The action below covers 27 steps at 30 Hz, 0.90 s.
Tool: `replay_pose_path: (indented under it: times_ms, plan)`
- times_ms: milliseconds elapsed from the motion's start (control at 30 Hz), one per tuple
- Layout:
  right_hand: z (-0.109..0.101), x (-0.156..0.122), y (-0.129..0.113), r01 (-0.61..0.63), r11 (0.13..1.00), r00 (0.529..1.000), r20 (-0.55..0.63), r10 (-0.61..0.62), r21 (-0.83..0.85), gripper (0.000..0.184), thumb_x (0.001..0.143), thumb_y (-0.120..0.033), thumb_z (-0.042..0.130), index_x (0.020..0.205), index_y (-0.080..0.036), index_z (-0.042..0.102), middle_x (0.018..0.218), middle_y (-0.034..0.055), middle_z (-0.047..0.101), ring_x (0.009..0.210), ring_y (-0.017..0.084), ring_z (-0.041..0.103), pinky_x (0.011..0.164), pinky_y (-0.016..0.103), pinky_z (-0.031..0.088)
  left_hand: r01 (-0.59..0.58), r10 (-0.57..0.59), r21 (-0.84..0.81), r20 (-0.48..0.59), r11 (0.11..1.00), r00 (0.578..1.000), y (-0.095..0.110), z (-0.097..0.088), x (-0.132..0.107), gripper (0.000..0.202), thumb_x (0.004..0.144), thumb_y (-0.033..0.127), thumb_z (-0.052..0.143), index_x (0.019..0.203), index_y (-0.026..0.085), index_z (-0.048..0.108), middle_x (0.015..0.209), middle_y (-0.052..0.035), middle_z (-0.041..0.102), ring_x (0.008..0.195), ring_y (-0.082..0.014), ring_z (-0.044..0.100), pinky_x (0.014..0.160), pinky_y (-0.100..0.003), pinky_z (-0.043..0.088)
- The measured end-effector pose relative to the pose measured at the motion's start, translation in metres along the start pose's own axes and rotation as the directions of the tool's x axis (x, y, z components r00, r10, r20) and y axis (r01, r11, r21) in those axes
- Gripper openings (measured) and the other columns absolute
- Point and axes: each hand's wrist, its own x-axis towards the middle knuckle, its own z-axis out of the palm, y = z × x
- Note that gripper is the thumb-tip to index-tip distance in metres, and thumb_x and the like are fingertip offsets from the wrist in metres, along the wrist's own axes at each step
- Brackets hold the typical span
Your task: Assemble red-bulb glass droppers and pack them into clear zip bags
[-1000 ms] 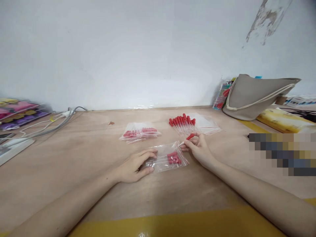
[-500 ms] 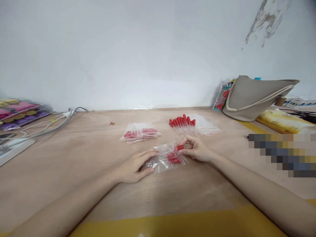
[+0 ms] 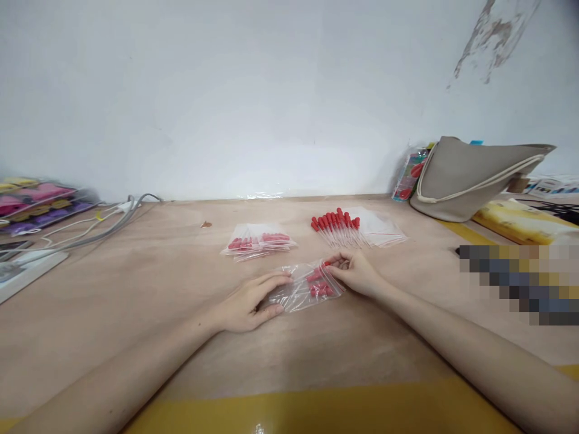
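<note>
A clear zip bag (image 3: 301,295) lies on the table between my hands, with several red-bulbed droppers (image 3: 321,290) inside, bulbs toward its right-hand mouth. My left hand (image 3: 256,304) rests flat on the bag's left end, fingers stretched and thumb apart. At the mouth, my right hand (image 3: 355,272) pinches a dropper by its red bulb, which is mostly hidden by the fingers. Just beyond that hand, loose red-bulbed droppers (image 3: 337,224) fan out beside a stack of flat clear bags (image 3: 384,229). Filled bags (image 3: 257,241) with red bulbs showing are piled behind the left hand.
A grey bag (image 3: 470,181) leans by the wall at the right, near a yellow soft pack (image 3: 520,220). At the left are a white power strip (image 3: 34,271), cables (image 3: 113,223) and a packet of colourful items (image 3: 40,202). Yellow tape (image 3: 289,413) runs along the front edge.
My right hand has moved the dropper further into the bag's mouth, so less of its red bulb shows. My left hand stays on the bag. The view has shifted slightly.
</note>
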Motion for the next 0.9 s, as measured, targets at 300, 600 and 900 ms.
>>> replay_pose_path:
  times_ms: [300, 600, 900]
  plan:
    - [0.004, -0.006, -0.007, -0.131, 0.979, 0.98, 0.167, 0.104, 0.159, 0.024, 0.068, -0.035, 0.061, 0.081, -0.017, 0.054, 0.059, -0.0016, 0.061, 0.04, 0.008, 0.048, 0.036, 0.019, 0.036, 0.0, 0.0, -0.02, 0.012, 1.0, 1.0, 0.001, -0.001, 0.0, 0.046, 0.086, 0.03, 0.047, 0.129, 0.023, 0.035, 0.131, -0.007, 0.044, 0.12, -0.0225, 0.04, 0.1, -0.039, 0.036]
    - [-0.008, -0.007, -0.01, 0.414, 0.819, 0.909, 0.237, -0.344, -0.397, 0.023, 0.083, -0.022, 0.045, 0.073, -0.018, 0.066, 0.076, 0.0047, 0.055, 0.073, 0.014, 0.052, 0.068, 0.028, 0.042, -0.014, 0.014, 0.011, 0.021, 1.0, 1.0, -0.001, 0.0, 0.0, 0.044, 0.086, 0.03, 0.046, 0.129, 0.023, 0.038, 0.136, -0.0074, 0.038, 0.123, -0.0226, 0.038, 0.101, -0.039, 0.035]
    - [-0.017, 0.004, 0.005, 0.277, 0.861, 0.96, 0.082, -0.268, -0.428, 0.014, 0.07, -0.018, 0.058, 0.081, -0.017, 0.067, 0.082, 0.0045, 0.056, 0.064, 0.012, 0.05, 0.059, 0.025, 0.04, 0.019, -0.021, 0.043, 0.054, 0.999, 0.998, -0.003, 0.001, -0.002, 0.045, 0.087, 0.031, 0.045, 0.131, 0.025, 0.037, 0.139, -0.0052, 0.034, 0.125, -0.0226, 0.035, 0.103, -0.039, 0.032]
